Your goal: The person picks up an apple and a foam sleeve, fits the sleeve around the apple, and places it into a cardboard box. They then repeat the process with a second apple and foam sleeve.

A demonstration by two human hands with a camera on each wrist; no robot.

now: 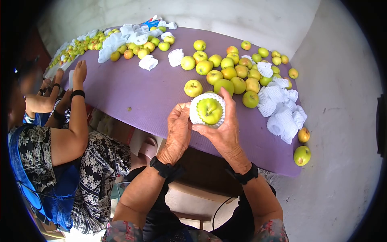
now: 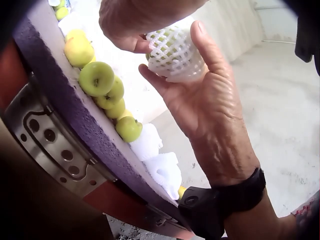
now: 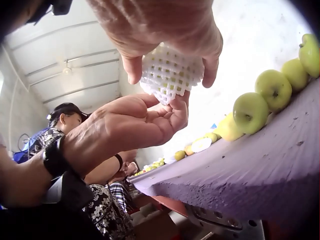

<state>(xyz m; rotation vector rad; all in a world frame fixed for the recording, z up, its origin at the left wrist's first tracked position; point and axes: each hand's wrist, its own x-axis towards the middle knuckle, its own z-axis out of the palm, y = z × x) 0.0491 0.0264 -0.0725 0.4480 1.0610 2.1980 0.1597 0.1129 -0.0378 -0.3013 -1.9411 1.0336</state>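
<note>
Apple (image 1: 209, 110), net-wrapped, apparently cradled between both hands' grip.

Purple-covered table (image 1: 133, 90): loose green-yellow apples (image 1: 227, 72), white foam nets (image 1: 282, 113) scattered.
</note>
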